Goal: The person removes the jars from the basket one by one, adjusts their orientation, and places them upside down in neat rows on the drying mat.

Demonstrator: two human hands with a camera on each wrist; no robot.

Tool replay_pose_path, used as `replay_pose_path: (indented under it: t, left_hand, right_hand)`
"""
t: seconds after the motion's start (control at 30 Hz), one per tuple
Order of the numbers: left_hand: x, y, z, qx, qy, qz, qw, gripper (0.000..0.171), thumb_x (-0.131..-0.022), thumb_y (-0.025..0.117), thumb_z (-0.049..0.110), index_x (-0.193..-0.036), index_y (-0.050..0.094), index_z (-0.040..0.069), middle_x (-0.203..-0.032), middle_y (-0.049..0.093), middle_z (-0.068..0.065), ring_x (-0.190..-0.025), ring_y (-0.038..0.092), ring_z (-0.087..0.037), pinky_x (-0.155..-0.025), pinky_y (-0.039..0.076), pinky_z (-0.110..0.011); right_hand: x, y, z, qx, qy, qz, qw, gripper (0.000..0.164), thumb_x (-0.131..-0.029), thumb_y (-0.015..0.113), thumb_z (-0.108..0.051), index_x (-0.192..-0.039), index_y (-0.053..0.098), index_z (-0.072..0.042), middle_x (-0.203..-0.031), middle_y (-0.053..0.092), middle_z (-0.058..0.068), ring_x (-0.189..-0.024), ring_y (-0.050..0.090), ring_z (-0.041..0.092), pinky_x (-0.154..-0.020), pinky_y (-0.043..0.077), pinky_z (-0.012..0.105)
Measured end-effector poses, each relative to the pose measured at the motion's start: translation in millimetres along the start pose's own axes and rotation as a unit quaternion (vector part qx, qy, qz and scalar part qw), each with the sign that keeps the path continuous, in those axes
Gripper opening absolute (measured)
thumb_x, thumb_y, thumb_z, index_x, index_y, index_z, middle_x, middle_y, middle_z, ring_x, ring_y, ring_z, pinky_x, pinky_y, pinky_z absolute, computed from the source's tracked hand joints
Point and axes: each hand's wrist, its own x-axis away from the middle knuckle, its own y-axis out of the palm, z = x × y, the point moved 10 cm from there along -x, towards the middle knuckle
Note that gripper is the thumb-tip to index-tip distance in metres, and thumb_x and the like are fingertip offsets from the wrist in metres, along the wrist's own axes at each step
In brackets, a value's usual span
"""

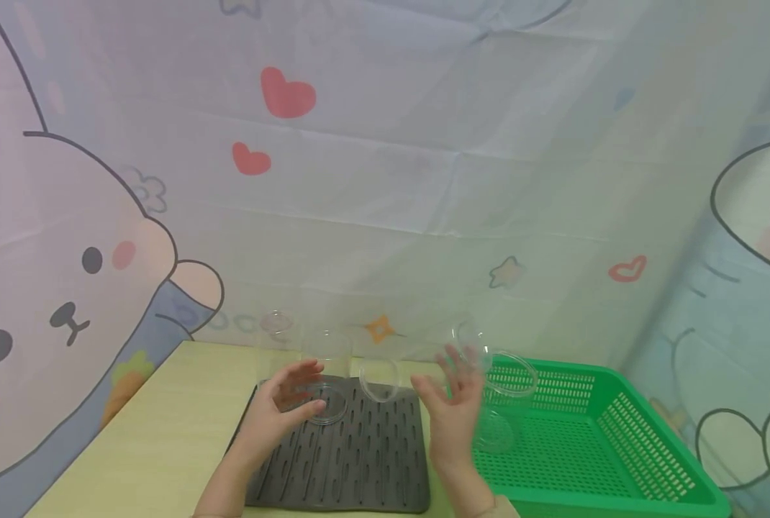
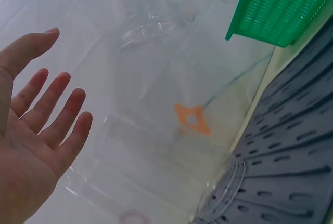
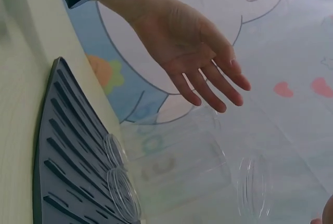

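Note:
My right hand (image 1: 453,414) holds a clear cup (image 1: 417,354) sideways in the air, with its fingers about one end. One round end of this cup faces my left hand (image 1: 275,410). That hand is empty, its fingers spread and slightly bent, and it overlaps the nearer of two clear cups in the head view. This nearer cup (image 1: 327,360) stands on a dark grey ridged mat (image 1: 359,460). A second standing cup (image 1: 276,349) is farther left and back. The right wrist view shows both bases (image 3: 125,195) side by side on the mat.
A green perforated basket (image 1: 650,432) stands right of the mat, with another clear cup (image 1: 494,432) leaning inside its left end. The pale yellow table (image 1: 119,439) ends at a printed cloth (image 1: 385,216) hanging behind it.

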Motion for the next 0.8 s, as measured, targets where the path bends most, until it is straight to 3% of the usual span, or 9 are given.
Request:
replay_pose_path:
  t: [0.17,0.43,0.57,0.73,0.8]
  left_hand:
    - [3.2,-18.4,-16.6,-0.016,-0.023,0.032,0.9991,0.053,-0.087,0.073,0.013,-0.136,0.053,0.009,-0.137,0.057,-0.015,-0.114,0.055,0.005,-0.099,0.051,-0.027]
    - [14.1,-55.0,-47.3,-0.031,-0.061,0.086,0.9939,0.052,-0.087,0.075,0.016,-0.134,0.055,0.007,-0.130,0.061,-0.002,-0.108,0.057,0.008,-0.093,0.051,-0.017]
    - [20.2,-71.0,-62.4,-0.042,-0.075,0.108,0.9904,0.055,-0.087,0.075,0.017,-0.135,0.054,0.003,-0.129,0.061,0.000,-0.108,0.056,0.010,-0.093,0.052,-0.019]
    - [27.8,-86.2,-81.4,-0.046,-0.104,0.129,0.9851,0.055,-0.087,0.075,0.016,-0.135,0.053,0.003,-0.122,0.062,0.013,-0.105,0.054,0.011,-0.090,0.050,-0.015]
    - [31.4,-91.4,-89.9,-0.054,-0.123,0.133,0.9820,0.056,-0.088,0.075,0.017,-0.137,0.052,0.004,-0.126,0.062,0.010,-0.104,0.052,0.013,-0.091,0.048,-0.015]
  right_hand:
    - [1.2,3.3,5.0,0.035,-0.028,0.011,0.999,0.091,-0.078,0.075,0.007,-0.153,0.025,-0.010,-0.144,0.044,0.008,-0.127,0.047,0.015,-0.099,0.047,0.026]
    - [-1.3,11.4,23.1,0.062,-0.037,0.004,0.997,0.088,-0.078,0.077,0.003,-0.151,0.029,-0.006,-0.148,0.039,0.017,-0.138,0.035,0.034,-0.109,0.035,0.061]
    - [-3.0,14.1,34.7,0.084,-0.028,0.003,0.996,0.083,-0.079,0.078,0.000,-0.148,0.032,-0.004,-0.147,0.040,0.019,-0.137,0.036,0.037,-0.108,0.036,0.064]
    - [-4.7,19.4,46.7,0.117,-0.004,-0.008,0.993,0.086,-0.080,0.080,-0.008,-0.150,0.029,-0.006,-0.148,0.038,0.020,-0.136,0.037,0.040,-0.107,0.037,0.064]
    - [-6.1,21.6,51.6,0.129,0.006,-0.011,0.992,0.090,-0.080,0.081,-0.012,-0.151,0.027,-0.006,-0.148,0.038,0.022,-0.136,0.038,0.040,-0.107,0.038,0.064]
